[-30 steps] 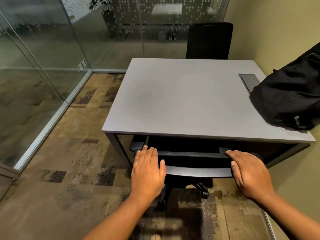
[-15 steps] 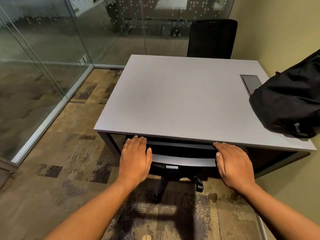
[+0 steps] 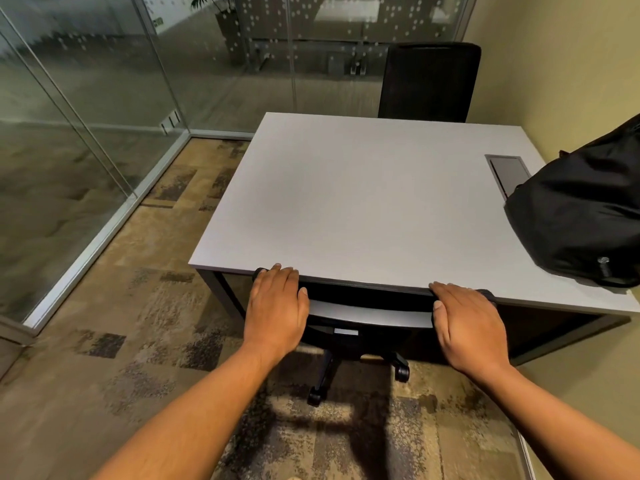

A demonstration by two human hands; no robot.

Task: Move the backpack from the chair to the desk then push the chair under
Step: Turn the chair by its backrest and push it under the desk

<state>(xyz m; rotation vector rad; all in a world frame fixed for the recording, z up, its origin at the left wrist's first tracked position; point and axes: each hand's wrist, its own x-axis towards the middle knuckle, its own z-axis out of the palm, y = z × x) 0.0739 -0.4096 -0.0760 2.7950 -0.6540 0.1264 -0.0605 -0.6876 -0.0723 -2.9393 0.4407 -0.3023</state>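
The black backpack (image 3: 581,216) lies on the right side of the grey desk (image 3: 363,202), against the wall. The black office chair (image 3: 367,317) sits tucked under the desk's near edge; only the top of its backrest, its grey lumbar bar and its wheeled base show. My left hand (image 3: 277,310) lies flat over the left end of the backrest top, fingers together and curled over it. My right hand (image 3: 467,327) rests the same way on the right end. Both sets of fingertips reach the desk edge.
A second black chair (image 3: 429,81) stands at the far side of the desk. A cable hatch (image 3: 509,171) is set into the desktop beside the backpack. Glass partitions (image 3: 86,133) run along the left and back. A yellow wall (image 3: 571,64) borders the right. Patterned carpet (image 3: 121,341) covers the floor.
Both hands have pushed the chair forward; its backrest top now meets the desk edge, and less of the seat shows. The backpack has not moved.
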